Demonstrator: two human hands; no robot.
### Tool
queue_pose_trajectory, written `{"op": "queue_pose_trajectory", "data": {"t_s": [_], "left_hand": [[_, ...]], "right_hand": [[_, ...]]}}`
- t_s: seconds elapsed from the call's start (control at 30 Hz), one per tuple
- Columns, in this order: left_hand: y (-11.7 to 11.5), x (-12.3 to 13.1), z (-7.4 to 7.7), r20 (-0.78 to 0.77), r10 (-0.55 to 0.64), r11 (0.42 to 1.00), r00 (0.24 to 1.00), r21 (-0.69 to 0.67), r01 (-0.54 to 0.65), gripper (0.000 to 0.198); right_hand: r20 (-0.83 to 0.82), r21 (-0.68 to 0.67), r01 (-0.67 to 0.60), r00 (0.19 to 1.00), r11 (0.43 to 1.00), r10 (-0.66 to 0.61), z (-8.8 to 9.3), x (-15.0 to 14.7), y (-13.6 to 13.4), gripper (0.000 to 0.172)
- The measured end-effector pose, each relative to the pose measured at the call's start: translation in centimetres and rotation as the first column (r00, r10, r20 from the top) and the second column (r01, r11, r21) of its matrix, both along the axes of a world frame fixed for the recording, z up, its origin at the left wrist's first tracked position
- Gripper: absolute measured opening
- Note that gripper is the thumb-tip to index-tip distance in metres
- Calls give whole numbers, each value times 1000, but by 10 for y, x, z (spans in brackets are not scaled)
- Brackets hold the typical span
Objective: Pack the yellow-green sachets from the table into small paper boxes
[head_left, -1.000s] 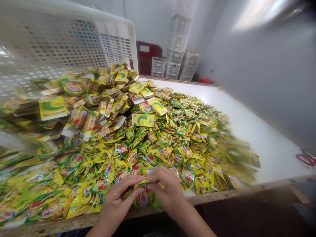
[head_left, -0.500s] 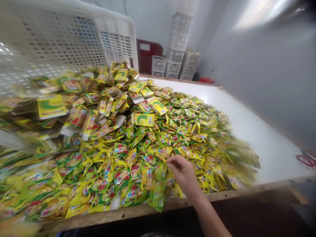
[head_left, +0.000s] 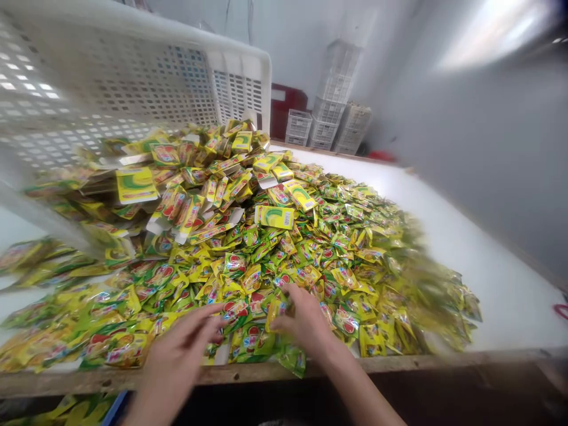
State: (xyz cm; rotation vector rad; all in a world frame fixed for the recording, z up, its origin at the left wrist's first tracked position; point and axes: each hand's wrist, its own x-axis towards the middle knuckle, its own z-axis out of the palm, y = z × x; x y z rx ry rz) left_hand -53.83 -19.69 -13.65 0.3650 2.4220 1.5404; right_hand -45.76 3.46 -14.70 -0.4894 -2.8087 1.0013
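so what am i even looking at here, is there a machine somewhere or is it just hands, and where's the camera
There is no machine. A person is working with two bare hands, and the camera is worn on their head, looking forward and down, so you see what they see.

In front of them is a white table with a wooden edge. On it lies a big heap of small yellow-green sachets, with some flat cartons mixed in. A white plastic crate is tipped on its side at the left, and more stacked crates stand by the back wall.

The left hand is open over the sachets near the front edge. The right hand has its fingers on a sachet, but the blur hides whether it grips it.
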Motion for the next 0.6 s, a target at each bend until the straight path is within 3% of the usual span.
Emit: {"op": "queue_pose_trajectory", "data": {"t_s": [0.1, 0.2, 0.3, 0.4, 0.53, 0.6], "left_hand": [[66, -14, -22, 83, -267, 963, 960, 44, 264, 26], [99, -20, -31, 43, -322, 946, 946, 40, 321, 9], [94, -19, -29, 99, -353, 935, 930, 62, 348, 25], [82, -12, -23, 191, -347, 937, 918, 109, 331, 32], [80, 1, -20, 380, -266, 954, 886, 234, 187, 34], [78, 2, -19, 295, -302, 939, 907, 258, 229, 28]], "right_hand": [[-120, 24, 40, 992, 999, -36, -6, 2, -1, 50], [-217, 93, 30, 976, 995, -9, -9, 4, -1, 39], [-234, -81, 42, 970, 996, -60, -6, 6, 1, 34], [-171, -322, 46, 979, 946, -106, 1, 2, 2, 27], [-187, -327, 5, 980, 945, -70, 6, -7, 0, 21], [-243, -310, 1, 967, 951, -81, 6, -8, 1, 29]]}}
